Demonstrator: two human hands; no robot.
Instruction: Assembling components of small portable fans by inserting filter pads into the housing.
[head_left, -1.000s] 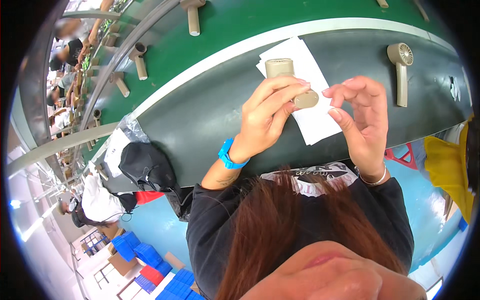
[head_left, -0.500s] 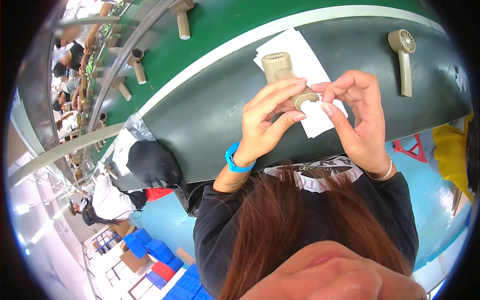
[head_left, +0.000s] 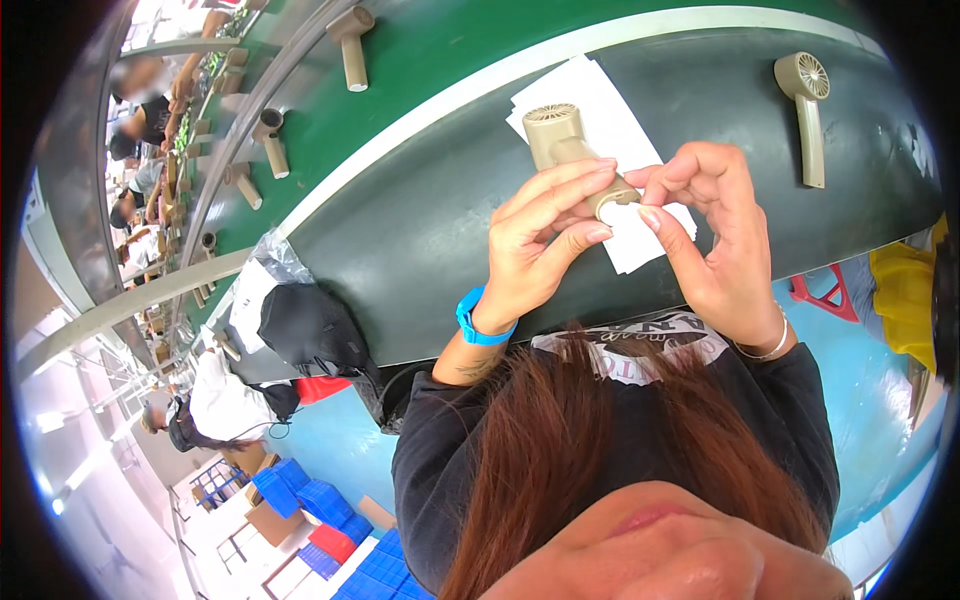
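My left hand (head_left: 540,235) is closed around the handle of a beige handheld fan (head_left: 552,135), tilted with its round grilled head pointing away from me. The handle's pale end faces my right hand (head_left: 715,220). At that end my right thumb and index finger are pinched close together. Whatever small thing lies between them, if anything, is hard to make out against white paper. A stack of white paper sheets (head_left: 605,105) lies under the fan and both hands on the dark work surface (head_left: 430,240).
Another beige fan (head_left: 808,120) lies at the right of the work surface. Beyond a pale rail, a green conveyor belt (head_left: 440,60) carries several fans, one (head_left: 352,50) nearest. A black backpack (head_left: 310,330) sits at the left edge, beside clear plastic wrap (head_left: 280,255). Other people work far left.
The fans on the belt have shifted slightly left and nearer. My right fingertips have moved a little at the handle's end, covering the dark notch seen there before. My left hand keeps its grip.
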